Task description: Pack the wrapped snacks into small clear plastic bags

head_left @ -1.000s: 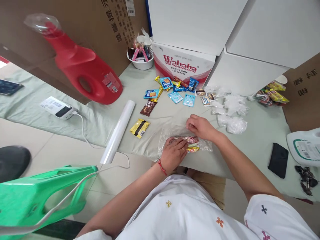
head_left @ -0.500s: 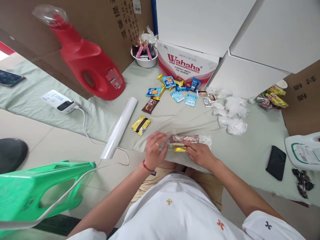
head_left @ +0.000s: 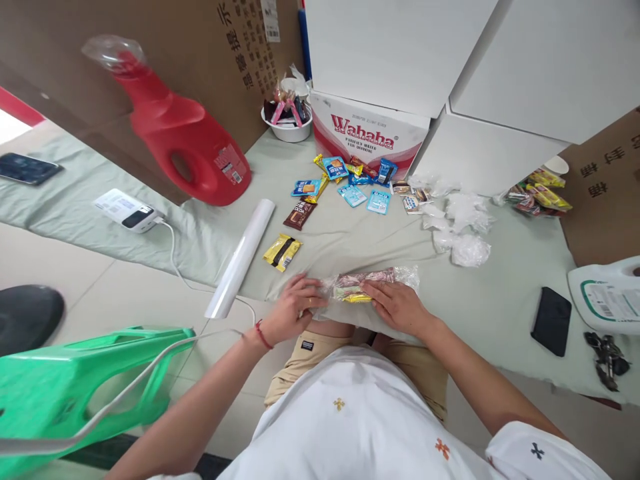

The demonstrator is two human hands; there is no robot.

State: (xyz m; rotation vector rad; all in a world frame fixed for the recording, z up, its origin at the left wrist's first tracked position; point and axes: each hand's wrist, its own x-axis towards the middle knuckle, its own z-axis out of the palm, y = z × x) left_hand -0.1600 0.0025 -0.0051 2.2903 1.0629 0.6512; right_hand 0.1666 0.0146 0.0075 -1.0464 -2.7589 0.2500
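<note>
In front of my lap, a bundle of snack packs point(head_left: 367, 275), reddish, green and yellow, lies in clear plastic film point(head_left: 327, 290). At the film's left end my left hand point(head_left: 295, 308) has bent fingers and thumb on it, pinching the film as far as I can see. My right hand point(head_left: 397, 307) lies across the bundle's right half, fingers close together over the packs and thumb at the near edge. Part of the bundle is hidden under these fingers. Left of it lie a yellow snack packet point(head_left: 283, 251) and a white roll point(head_left: 241, 259).
Several small snack packets point(head_left: 353, 195) lie before a Wahaba-printed carton point(head_left: 367, 130). Crumpled clear plastic balls point(head_left: 470, 248) sit right of them. A red jug point(head_left: 193, 143), a power bank point(head_left: 127, 210) with cable, a green stool point(head_left: 60, 380) and a black phone point(head_left: 551, 321) stand or lie around.
My left hand has moved slightly left and down, drawing out the film's left end. The right hand's fingers lie flatter over the packs. The camera view has shifted slightly.
</note>
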